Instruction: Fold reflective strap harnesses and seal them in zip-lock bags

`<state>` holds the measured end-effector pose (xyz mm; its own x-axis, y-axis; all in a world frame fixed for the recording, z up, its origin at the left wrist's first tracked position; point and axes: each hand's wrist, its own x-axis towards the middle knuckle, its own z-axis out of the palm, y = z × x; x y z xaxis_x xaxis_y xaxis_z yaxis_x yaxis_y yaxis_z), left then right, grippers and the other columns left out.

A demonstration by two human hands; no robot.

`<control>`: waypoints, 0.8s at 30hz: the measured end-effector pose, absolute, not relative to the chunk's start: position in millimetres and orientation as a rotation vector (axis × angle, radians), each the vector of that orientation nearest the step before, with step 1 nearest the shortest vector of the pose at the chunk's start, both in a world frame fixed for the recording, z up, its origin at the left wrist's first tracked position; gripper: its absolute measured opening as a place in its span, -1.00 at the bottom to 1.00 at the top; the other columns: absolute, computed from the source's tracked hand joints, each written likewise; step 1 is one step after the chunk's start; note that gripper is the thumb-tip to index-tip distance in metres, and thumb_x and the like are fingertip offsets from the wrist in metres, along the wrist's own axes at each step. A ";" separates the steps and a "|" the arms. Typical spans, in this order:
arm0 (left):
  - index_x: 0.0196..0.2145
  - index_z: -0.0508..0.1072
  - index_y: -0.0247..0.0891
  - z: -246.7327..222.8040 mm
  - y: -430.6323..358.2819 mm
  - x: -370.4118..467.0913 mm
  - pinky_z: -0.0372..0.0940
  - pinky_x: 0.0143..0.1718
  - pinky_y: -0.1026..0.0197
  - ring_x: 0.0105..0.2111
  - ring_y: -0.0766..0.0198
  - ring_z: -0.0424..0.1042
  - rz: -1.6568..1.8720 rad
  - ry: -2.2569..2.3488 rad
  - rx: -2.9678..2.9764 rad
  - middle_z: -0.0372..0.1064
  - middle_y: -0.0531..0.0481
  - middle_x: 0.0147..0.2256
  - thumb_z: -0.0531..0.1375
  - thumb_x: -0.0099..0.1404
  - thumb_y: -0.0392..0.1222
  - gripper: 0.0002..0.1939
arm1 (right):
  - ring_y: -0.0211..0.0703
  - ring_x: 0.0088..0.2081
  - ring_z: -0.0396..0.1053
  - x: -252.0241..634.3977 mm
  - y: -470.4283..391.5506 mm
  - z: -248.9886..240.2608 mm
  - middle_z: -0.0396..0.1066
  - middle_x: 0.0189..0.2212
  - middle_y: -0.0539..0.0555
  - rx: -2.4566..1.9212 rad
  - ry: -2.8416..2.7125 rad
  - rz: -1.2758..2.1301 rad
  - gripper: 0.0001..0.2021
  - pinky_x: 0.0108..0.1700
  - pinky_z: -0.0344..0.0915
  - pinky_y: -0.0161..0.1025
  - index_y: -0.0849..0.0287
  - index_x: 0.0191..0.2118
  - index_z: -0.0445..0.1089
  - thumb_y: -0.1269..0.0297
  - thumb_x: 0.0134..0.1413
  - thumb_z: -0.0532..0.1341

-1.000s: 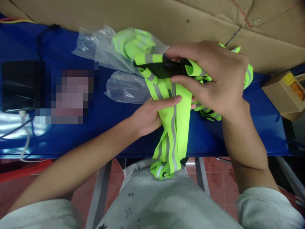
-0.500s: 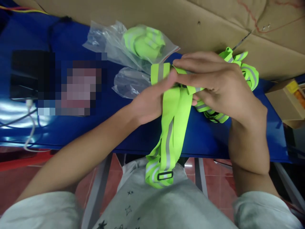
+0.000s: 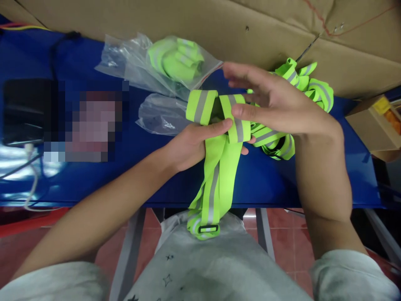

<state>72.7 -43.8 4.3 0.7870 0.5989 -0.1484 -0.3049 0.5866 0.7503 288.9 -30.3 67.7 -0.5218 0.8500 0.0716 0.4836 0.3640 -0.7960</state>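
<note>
A neon yellow-green reflective strap [image 3: 226,175] with a grey stripe lies gathered over my left hand [image 3: 199,144]. My left thumb presses on it, while the other fingers pass behind and their tips show at its right. Two looped folds stand above the thumb. The strap's lower end hangs to my lap, where a black slide buckle [image 3: 208,228] shows. My right hand [image 3: 269,98] is open beside the folds, fingers stretched out and apart; its thumb tip overlaps the right fold, and I cannot tell whether it touches.
A clear zip bag [image 3: 125,60] with a coiled strap [image 3: 177,58] lies behind, near another clear bag [image 3: 161,113]. More straps [image 3: 319,94] are heaped at right on the blue table [image 3: 266,188]. A cardboard box [image 3: 372,125] stands far right; a black device [image 3: 25,110] with cables lies left.
My right hand has opened and lifted off the strap's upper folds, uncovering the right loop. My left hand keeps its hold. The whole view has shifted slightly.
</note>
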 end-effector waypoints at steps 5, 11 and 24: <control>0.01 0.60 -0.17 0.1 -43.1 71.6 0.57 0.06 -0.07 0.07 -0.12 0.62 0.506 0.369 0.778 0.65 -0.10 -0.02 0.43 0.30 -0.13 -0.68 | -0.10 -0.39 0.55 281.5 -33.1 67.8 0.61 -0.33 0.01 -1.430 -2.098 1.347 -0.66 -0.44 0.45 -0.20 0.06 -0.12 0.57 -0.08 0.17 0.41; 0.07 0.60 -0.27 -4.8 -35.1 66.8 0.57 0.03 0.02 0.00 -0.04 0.65 0.326 0.332 0.788 0.64 -0.23 0.00 0.40 0.34 -0.18 -0.64 | 0.04 -0.31 0.53 282.5 -40.7 83.1 0.61 -0.28 0.03 -1.415 -2.042 0.973 -0.74 -0.29 0.47 -0.04 -0.03 -0.17 0.56 -0.01 0.07 0.44; -0.06 0.63 -0.26 4.9 -30.7 65.2 0.55 0.09 -0.05 0.03 -0.08 0.64 0.613 0.470 0.782 0.66 -0.09 -0.08 0.34 0.38 -0.14 -0.78 | 0.05 0.28 0.45 258.2 -61.0 85.3 0.51 0.23 0.06 -1.216 -2.223 -0.058 -0.61 0.34 0.33 -0.17 0.11 0.25 0.51 0.23 0.44 0.14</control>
<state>65.2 -30.7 4.9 0.7303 0.6631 -0.1643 -0.3308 0.5536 0.7642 258.2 -61.0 85.3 -0.4023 0.7533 0.5203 0.7795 0.5799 -0.2368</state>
